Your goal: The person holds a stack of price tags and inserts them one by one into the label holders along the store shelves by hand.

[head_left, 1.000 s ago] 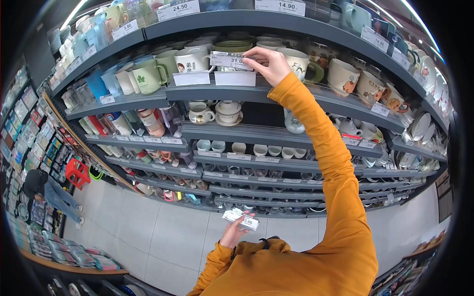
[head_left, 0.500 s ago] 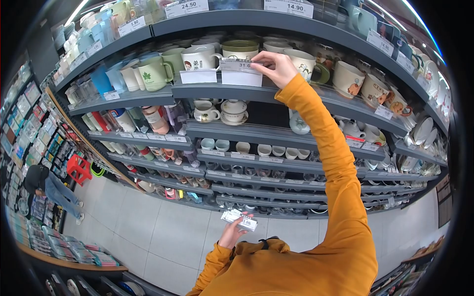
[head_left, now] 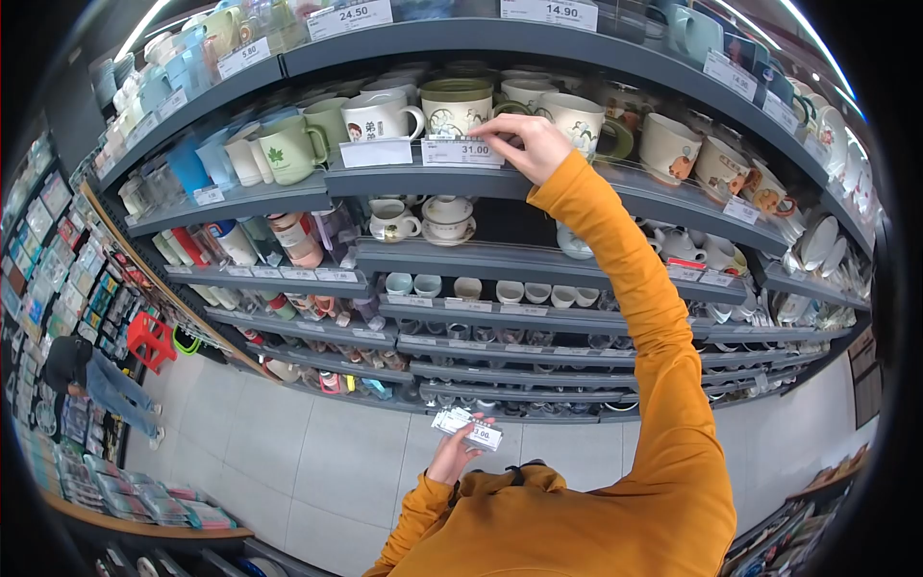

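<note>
My right hand (head_left: 524, 144) pinches the upper right edge of a price label reading 31.00 (head_left: 461, 152), which sits at the front edge of the mug shelf (head_left: 385, 181). Behind the label stands a white mug with a green rim (head_left: 458, 108). A blank white label (head_left: 375, 152) is to its left, below a white mug with writing (head_left: 379, 115). Another decorated mug (head_left: 574, 121) stands just behind my right hand. Low in the view, my left hand (head_left: 456, 452) holds a fanned stack of price labels (head_left: 469, 429).
Lower shelves hold a teapot set (head_left: 447, 219), small cups (head_left: 510, 291) and bottles (head_left: 296, 240). A person (head_left: 111, 380) stands at the left near a red stool (head_left: 152, 340). Plates (head_left: 817, 246) line the right. A product display (head_left: 125, 486) is at the lower left.
My right hand has lowered the 31.00 label from in front of the green-rimmed mug to the shelf edge, where it now covers the blank label there. My left hand keeps its stack.
</note>
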Motion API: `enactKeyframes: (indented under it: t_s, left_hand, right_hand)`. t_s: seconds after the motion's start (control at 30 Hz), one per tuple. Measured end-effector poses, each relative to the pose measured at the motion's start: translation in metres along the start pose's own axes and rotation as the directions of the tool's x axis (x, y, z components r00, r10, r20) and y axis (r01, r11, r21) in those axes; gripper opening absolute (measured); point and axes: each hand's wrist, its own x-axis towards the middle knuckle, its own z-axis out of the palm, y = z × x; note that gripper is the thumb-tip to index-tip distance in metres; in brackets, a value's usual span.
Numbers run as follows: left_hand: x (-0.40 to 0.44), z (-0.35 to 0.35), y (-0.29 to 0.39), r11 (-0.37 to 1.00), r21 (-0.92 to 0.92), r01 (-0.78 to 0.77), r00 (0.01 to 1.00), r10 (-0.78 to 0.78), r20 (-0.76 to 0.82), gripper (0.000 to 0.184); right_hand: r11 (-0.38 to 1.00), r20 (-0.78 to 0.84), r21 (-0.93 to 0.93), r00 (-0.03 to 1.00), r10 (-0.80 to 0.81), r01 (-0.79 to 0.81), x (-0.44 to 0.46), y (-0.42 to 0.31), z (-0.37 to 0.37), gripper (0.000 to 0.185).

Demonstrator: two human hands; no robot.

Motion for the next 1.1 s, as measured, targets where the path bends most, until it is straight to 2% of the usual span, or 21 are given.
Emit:
enactKeyframes:
  t_s: [0.07, 0.23, 0.33, 0.37, 0.43, 0.47, 0.5, 0.53, 0.57, 0.63, 0.7, 0.77, 0.83, 0.93, 1.1]
  left_hand:
    - [0.001, 0.0, -0.001, 1.0, -0.006, 0.005, 1.0, -0.005, 0.002, 0.033]
    - [0.005, 0.002, -0.005, 1.0, 0.02, 0.015, 0.999, -0.015, 0.043, 0.035]
    - [0.005, 0.006, -0.004, 0.999, 0.031, 0.006, 0.997, -0.008, 0.074, 0.037]
    - [0.004, 0.009, -0.003, 0.999, 0.033, 0.0, 0.996, -0.003, 0.087, 0.038]
    - [0.003, 0.013, -0.003, 1.0, 0.014, 0.008, 0.993, -0.01, 0.114, 0.037]
    - [0.003, 0.016, -0.003, 1.0, 0.003, 0.008, 0.992, -0.008, 0.127, 0.037]
    - [0.003, 0.018, -0.002, 1.0, 0.017, -0.004, 0.992, 0.002, 0.127, 0.037]
    - [0.002, 0.021, -0.003, 0.999, 0.029, -0.012, 0.992, 0.008, 0.124, 0.037]
    - [0.0, 0.023, -0.006, 0.999, 0.041, -0.017, 0.993, 0.012, 0.12, 0.038]
    - [-0.001, 0.026, -0.013, 0.998, 0.055, -0.006, 0.995, 0.001, 0.1, 0.038]
    - [-0.001, 0.032, -0.02, 0.996, 0.089, 0.002, 0.996, -0.01, 0.09, 0.038]
    - [-0.002, 0.042, -0.029, 0.99, 0.139, 0.007, 0.996, -0.02, 0.089, 0.037]
    - [-0.002, 0.059, -0.036, 0.969, 0.248, 0.0, 0.997, -0.02, 0.079, 0.034]
    - [-0.002, 0.077, -0.063, 0.947, 0.322, -0.009, 0.998, -0.012, 0.064, 0.03]
    - [-0.018, 0.119, -0.111, 0.951, 0.309, -0.026, 0.995, -0.004, 0.096, 0.025]
  right_hand:
    - [0.992, 0.01, -0.107, 0.998, -0.066, 0.066, -0.004, -0.006, -0.002, 0.023]
    - [0.988, 0.025, -0.151, 1.0, -0.018, 0.022, -0.015, -0.016, -0.003, 0.027]
    - [0.98, -0.157, -0.151, 0.976, -0.152, 0.128, -0.035, -0.038, -0.005, 0.029]
    - [0.987, -0.201, -0.109, 0.97, -0.135, 0.115, -0.05, -0.051, -0.003, 0.027]
    - [0.998, -0.138, 0.026, 0.989, -0.058, 0.062, -0.098, -0.075, 0.006, 0.025]
    - [0.995, -0.063, -0.022, 0.993, -0.102, 0.1, -0.124, -0.086, 0.007, 0.026]
    - [0.998, -0.003, 0.025, 0.998, -0.059, 0.059, -0.152, -0.094, 0.011, 0.025]
    - [0.992, 0.051, 0.091, 0.995, 0.086, -0.09, -0.185, -0.096, 0.022, 0.025]
    - [0.933, 0.084, 0.233, 0.961, 0.264, -0.276, -0.219, -0.104, 0.033, 0.024]
    - [0.792, 0.173, 0.339, 0.861, 0.479, -0.509, -0.287, -0.113, 0.055, 0.024]
    - [0.533, 0.286, 0.468, 0.691, 0.664, -0.705, -0.349, -0.137, 0.066, 0.026]
    - [0.443, 0.32, 0.426, 0.589, 0.742, -0.789, -0.395, -0.16, 0.066, 0.031]
    - [0.293, 0.361, 0.383, 0.434, 0.825, -0.876, -0.421, -0.18, 0.057, 0.034]
    - [0.201, 0.291, 0.464, 0.362, 0.886, -0.863, -0.438, -0.195, 0.034, 0.029]
    - [0.204, 0.217, 0.512, 0.356, 0.909, -0.834, -0.475, -0.2, -0.015, 0.021]
